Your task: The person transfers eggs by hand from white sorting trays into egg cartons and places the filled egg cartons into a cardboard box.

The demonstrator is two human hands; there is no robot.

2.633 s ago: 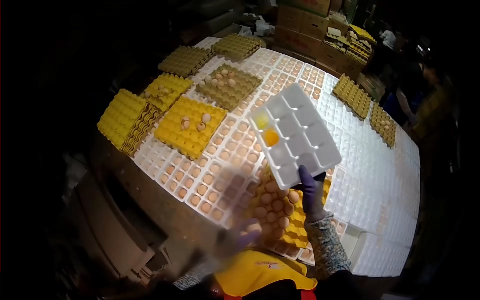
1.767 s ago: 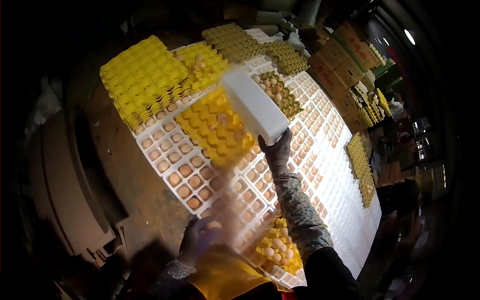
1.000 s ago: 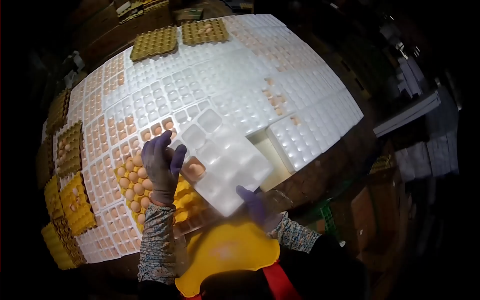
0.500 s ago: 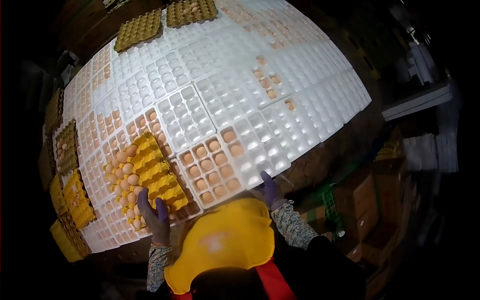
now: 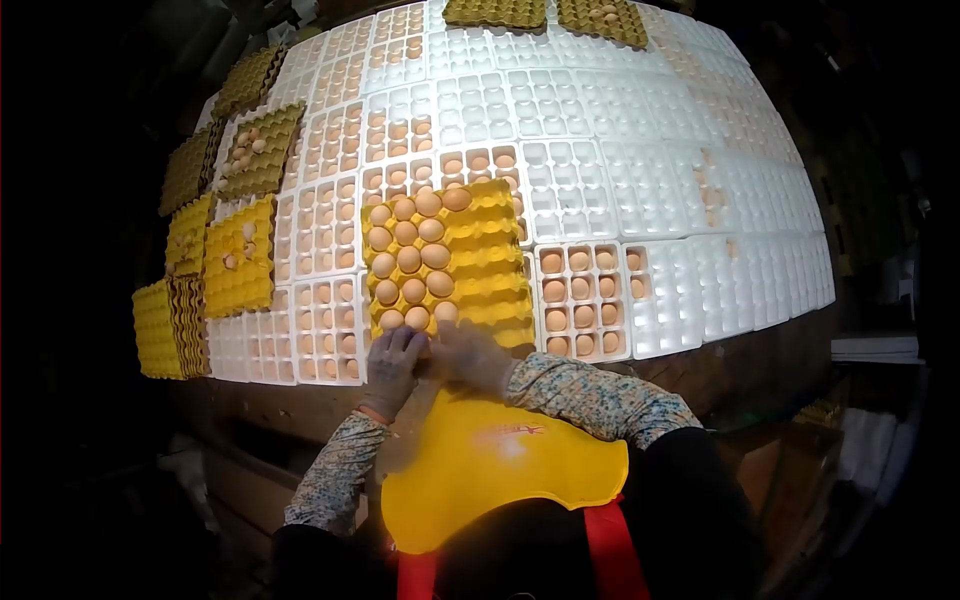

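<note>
A yellow egg tray (image 5: 490, 270) lies on the white foam trays, with brown eggs (image 5: 408, 260) filling its left part and bare pockets on its right. At its near edge are both of my gloved hands, close together. My left hand (image 5: 392, 368) has bent fingers at the front row of eggs; what it grips is hidden. Just right of it, my right hand (image 5: 470, 355) is blurred, and its fingers cannot be made out. A white foam tray (image 5: 582, 302) full of eggs sits to the right of the yellow tray.
More white foam trays (image 5: 565, 190) cover the table, some holding eggs. Yellow trays (image 5: 240, 275) and brown trays (image 5: 262, 165) lie at the left, some stacked. Two brown trays (image 5: 495, 12) rest at the far edge. Cardboard boxes (image 5: 780, 470) stand at the lower right.
The view has turned, shifting the table rightward. My right hand has moved from the foam trays' near edge to beside my left hand. Both are now at the yellow tray's near edge.
</note>
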